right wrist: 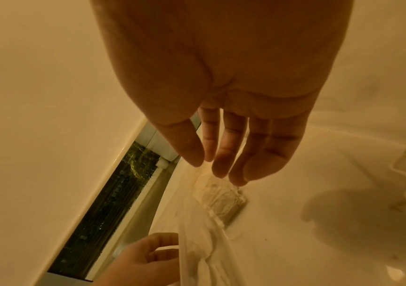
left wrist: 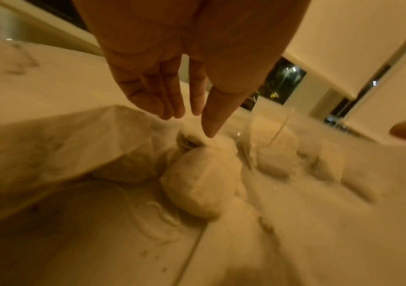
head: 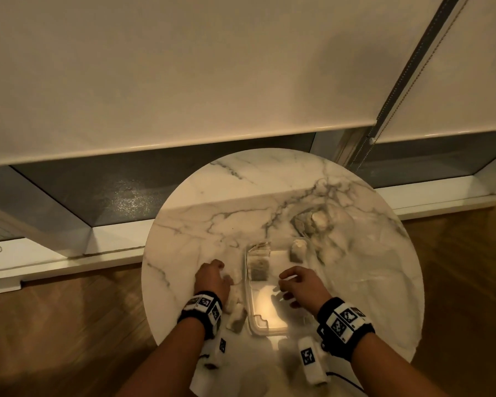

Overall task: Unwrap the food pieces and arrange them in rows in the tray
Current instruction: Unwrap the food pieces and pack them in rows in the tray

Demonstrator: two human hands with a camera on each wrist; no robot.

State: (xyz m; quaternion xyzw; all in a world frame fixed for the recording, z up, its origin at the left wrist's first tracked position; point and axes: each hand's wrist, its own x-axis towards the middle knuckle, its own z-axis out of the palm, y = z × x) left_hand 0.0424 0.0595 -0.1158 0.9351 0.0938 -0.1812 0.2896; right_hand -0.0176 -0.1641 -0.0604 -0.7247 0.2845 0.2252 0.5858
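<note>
A clear plastic tray (head: 269,328) sits near the front of the round marble table (head: 201,213). Three unwrapped pale food pieces stand in it: two along its far left side (head: 259,270) and one at the far right corner (head: 298,250). Wrapped pieces (head: 236,319) lie just left of the tray. My left hand (head: 212,279) hovers over them with its fingers straight, and the thumb tip touches a wrapped piece (left wrist: 206,180). My right hand (head: 295,285) hangs over the tray with relaxed fingers (right wrist: 221,166), holding nothing, above a piece (right wrist: 221,199).
Crumpled clear wrap with more pieces (head: 318,222) is heaped at the back right of the table. Window blinds (head: 184,81) and a sill (head: 121,233) stand behind the table. The wooden floor (head: 55,325) surrounds it.
</note>
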